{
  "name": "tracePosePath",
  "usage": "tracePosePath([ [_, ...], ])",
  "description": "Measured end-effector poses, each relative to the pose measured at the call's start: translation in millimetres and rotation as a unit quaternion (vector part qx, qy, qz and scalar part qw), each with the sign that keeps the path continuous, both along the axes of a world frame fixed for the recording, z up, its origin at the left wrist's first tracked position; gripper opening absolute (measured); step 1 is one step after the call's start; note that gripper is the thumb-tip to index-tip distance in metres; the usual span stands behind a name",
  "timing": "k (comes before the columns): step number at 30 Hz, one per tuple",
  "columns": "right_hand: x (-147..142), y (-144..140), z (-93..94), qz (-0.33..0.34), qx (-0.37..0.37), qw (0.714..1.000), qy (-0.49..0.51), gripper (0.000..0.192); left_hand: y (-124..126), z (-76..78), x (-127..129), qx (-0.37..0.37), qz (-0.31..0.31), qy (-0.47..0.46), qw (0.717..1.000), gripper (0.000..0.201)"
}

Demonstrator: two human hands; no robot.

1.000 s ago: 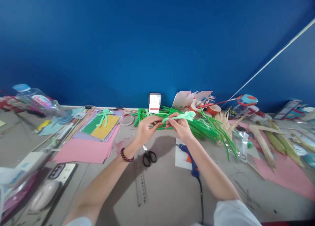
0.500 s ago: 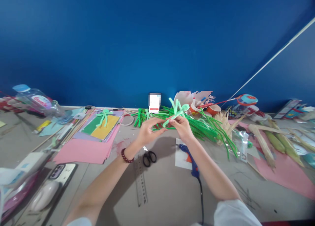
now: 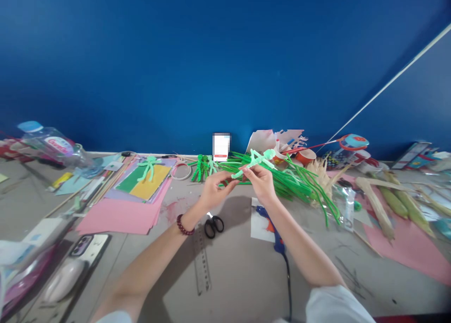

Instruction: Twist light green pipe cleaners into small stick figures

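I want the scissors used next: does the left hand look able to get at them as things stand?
Probably yes, once freed. The scissors lie bare on the table just below the left hand, nothing over them; but that hand, with the right hand, grips the light green pipe-cleaner figure.

Blue wall (image 3: 176, 69) (deep, plain), grey table (image 3: 239, 276).

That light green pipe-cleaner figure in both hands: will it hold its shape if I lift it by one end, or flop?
The pipe-cleaner figure will probably hold: its thin limbs stick out unsupported past the right hand and left hand. It looks very light. The fuzzy surface should grip, though a firm pinch would likely bend it.
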State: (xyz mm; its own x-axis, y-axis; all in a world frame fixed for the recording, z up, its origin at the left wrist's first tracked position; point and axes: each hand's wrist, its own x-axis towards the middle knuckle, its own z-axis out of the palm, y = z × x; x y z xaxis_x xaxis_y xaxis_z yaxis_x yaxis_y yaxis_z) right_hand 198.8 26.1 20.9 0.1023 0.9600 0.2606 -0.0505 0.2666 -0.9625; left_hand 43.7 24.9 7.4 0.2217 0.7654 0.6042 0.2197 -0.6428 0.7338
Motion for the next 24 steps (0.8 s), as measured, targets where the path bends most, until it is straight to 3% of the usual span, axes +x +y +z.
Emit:
tracePosePath([
  [13, 1.1, 1.6, -2.2, -0.018, -0.006, 0.999, -0.035, 0.03, 0.7, -3.0, -1.6, 0.052, 0.016, -0.005, 0.999, 0.013],
  [24, 0.8, 3.2, -4.1, 0.102, -0.088, 0.988, 0.078, 0.027, 0.0, -0.3, -3.8, 0.113, 0.005, 0.034, 0.993, 0.009],
])
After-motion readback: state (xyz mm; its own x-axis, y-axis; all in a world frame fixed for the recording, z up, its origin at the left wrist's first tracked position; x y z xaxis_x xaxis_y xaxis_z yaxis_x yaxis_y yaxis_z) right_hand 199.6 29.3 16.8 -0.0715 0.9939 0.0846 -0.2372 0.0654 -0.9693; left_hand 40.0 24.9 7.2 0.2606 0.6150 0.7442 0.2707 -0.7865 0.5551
